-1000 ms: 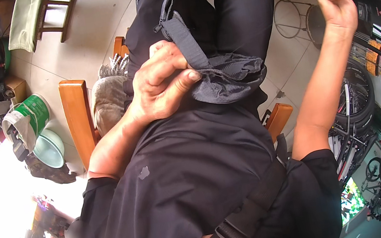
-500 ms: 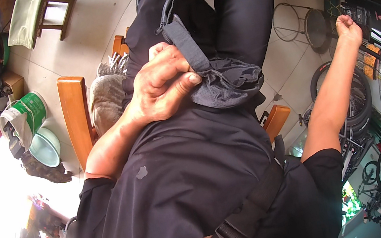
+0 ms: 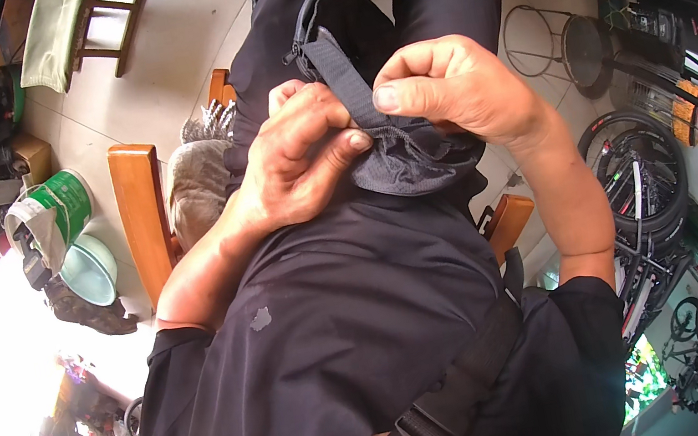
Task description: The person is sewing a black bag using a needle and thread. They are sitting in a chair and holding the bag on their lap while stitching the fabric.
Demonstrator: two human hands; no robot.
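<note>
Floor: pale tiles (image 3: 154,47) with thin joints spread around the seated person and past the knees.
Bicycles: several bicycles (image 3: 637,188) crowd together along the person's right side, tyres and frames overlapping.
Clothes: the person wears a dark short-sleeved shirt (image 3: 346,311) and dark trousers (image 3: 448,7); a broad black strap (image 3: 475,363) slants across the chest.
Chair: orange-brown wooden armrests show on both sides, the left one (image 3: 144,224) longer in view than the right one (image 3: 511,221).
Bucket: a green-and-white bucket (image 3: 70,205) leans on the person's left, a pale blue-green basin (image 3: 90,272) just beside it.
Pouch: a dark grey fabric pouch (image 3: 415,168) lies over the lap, in front of the belly, its curved upper edge standing up between the thighs.
Left hand: the left hand (image 3: 292,153) has its grip pinched on the pouch, thumb on top at the gathered cloth.
Right hand: the right hand (image 3: 462,93) is above the pouch, thumb and forefinger brought close at the webbing's edge; whether its grip pinches anything cannot be told from this angle.
Webbing: a flat dark band (image 3: 342,81) runs along the pouch between the two hands.
Buckle: a black buckle (image 3: 425,430) sits on the chest strap.
</note>
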